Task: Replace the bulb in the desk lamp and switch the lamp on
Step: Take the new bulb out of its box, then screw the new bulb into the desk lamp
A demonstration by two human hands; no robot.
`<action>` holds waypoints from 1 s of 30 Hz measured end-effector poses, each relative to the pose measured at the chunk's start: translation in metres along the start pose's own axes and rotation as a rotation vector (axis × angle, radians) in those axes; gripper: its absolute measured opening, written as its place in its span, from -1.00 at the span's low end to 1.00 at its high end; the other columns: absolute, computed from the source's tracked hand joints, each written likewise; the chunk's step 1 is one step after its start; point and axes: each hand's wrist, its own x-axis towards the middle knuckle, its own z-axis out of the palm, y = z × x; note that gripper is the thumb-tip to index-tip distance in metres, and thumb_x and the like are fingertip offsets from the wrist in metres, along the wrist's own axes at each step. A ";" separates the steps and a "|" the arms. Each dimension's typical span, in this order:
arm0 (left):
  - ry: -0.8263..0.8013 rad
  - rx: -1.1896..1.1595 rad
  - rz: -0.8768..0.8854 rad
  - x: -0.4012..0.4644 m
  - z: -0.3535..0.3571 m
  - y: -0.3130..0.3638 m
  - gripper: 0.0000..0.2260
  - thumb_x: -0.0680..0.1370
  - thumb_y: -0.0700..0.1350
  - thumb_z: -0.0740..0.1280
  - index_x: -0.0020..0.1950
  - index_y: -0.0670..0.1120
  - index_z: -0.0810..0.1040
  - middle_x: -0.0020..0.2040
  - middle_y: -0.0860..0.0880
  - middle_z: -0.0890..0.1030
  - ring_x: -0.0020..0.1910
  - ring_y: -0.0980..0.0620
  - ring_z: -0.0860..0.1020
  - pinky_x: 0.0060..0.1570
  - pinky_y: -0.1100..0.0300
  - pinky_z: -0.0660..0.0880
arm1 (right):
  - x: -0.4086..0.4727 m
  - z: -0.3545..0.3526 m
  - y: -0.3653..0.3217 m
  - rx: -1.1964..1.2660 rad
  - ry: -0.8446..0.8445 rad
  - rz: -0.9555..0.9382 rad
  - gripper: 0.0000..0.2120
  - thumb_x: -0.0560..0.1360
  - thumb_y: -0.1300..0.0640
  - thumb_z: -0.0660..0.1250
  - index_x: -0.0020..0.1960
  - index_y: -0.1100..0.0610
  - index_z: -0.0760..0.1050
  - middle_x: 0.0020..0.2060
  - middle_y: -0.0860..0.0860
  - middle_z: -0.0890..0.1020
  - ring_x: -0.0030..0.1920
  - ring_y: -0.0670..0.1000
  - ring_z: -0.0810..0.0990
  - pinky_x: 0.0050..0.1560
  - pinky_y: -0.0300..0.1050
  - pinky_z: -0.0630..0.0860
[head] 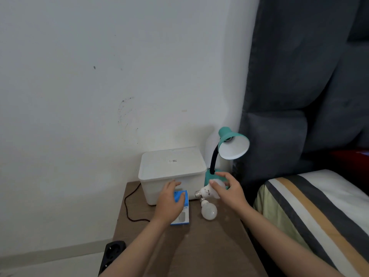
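Observation:
A teal desk lamp (231,144) stands at the back right of the bedside table (189,246), its shade tilted toward me with the socket showing no bulb. My right hand (229,188) grips a white bulb (207,191) just in front of the lamp base, screw cap pointing left. A second white bulb (208,210) lies on the table below it. My left hand (169,202) rests over a blue and white bulb box (182,212) lying flat, thumb and fingers curled round its upper end.
A white lidded plastic box (171,172) stands against the wall behind the hands. A dark cord (129,200) runs down the table's left side toward a black power strip (111,256) on the floor. A striped bed (319,212) and dark headboard (299,96) lie to the right.

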 end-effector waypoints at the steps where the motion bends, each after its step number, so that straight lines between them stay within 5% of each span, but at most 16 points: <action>1: 0.005 -0.011 0.022 0.004 0.001 0.007 -0.68 0.52 -0.13 0.32 0.27 -0.07 0.43 0.30 -0.03 0.42 0.30 0.12 0.34 0.20 0.33 0.22 | 0.001 -0.006 0.000 0.036 0.038 -0.015 -0.73 0.39 0.00 0.46 0.07 0.00 0.57 -0.04 0.03 0.61 -0.01 0.01 0.58 0.03 0.01 0.58; 4: 0.006 -0.032 0.089 0.016 0.006 0.028 -0.68 0.51 -0.15 0.32 0.26 -0.08 0.44 0.31 -0.07 0.42 0.35 0.03 0.34 0.26 0.30 0.21 | 0.004 -0.026 -0.004 0.131 0.131 -0.013 -0.73 0.37 0.09 0.48 0.05 0.00 0.57 -0.06 -0.05 0.58 0.01 0.04 0.59 0.04 0.17 0.60; 8: 0.031 -0.053 0.180 0.038 0.017 0.060 -0.69 0.49 -0.19 0.34 0.23 -0.11 0.46 0.25 -0.08 0.46 0.26 0.08 0.38 0.19 0.49 0.14 | 0.009 -0.050 -0.009 0.117 0.259 -0.063 -0.59 0.31 0.13 0.50 0.10 -0.10 0.48 0.12 0.07 0.45 0.03 0.06 0.56 0.09 0.02 0.57; 13: 0.055 -0.095 0.251 0.072 0.031 0.092 -0.69 0.46 -0.24 0.36 0.19 -0.17 0.51 0.16 -0.09 0.51 0.16 0.04 0.46 0.12 0.65 0.15 | 0.021 -0.061 -0.019 -0.050 0.454 -0.238 -0.54 0.30 0.04 0.54 0.16 -0.03 0.48 0.04 0.02 0.42 -0.05 0.02 0.56 -0.02 -0.11 0.53; 22: 0.082 -0.153 0.372 0.124 0.069 0.115 -0.71 0.45 -0.30 0.34 0.16 -0.14 0.54 0.08 -0.04 0.51 0.08 0.10 0.48 0.17 0.43 0.35 | 0.075 -0.045 -0.012 -0.192 0.559 -0.341 -0.52 0.30 0.06 0.55 0.17 0.09 0.51 0.03 0.06 0.40 -0.15 -0.04 0.47 -0.20 -0.16 0.46; 30: 0.103 -0.263 0.364 0.146 0.088 0.112 -0.73 0.46 -0.35 0.31 0.08 -0.09 0.58 -0.03 0.03 0.46 0.00 0.11 0.50 -0.04 0.17 0.55 | 0.114 -0.024 0.003 -0.128 0.607 -0.385 -0.54 0.32 0.20 0.53 0.19 0.12 0.51 0.08 0.01 0.30 0.00 0.02 0.45 -0.07 -0.21 0.48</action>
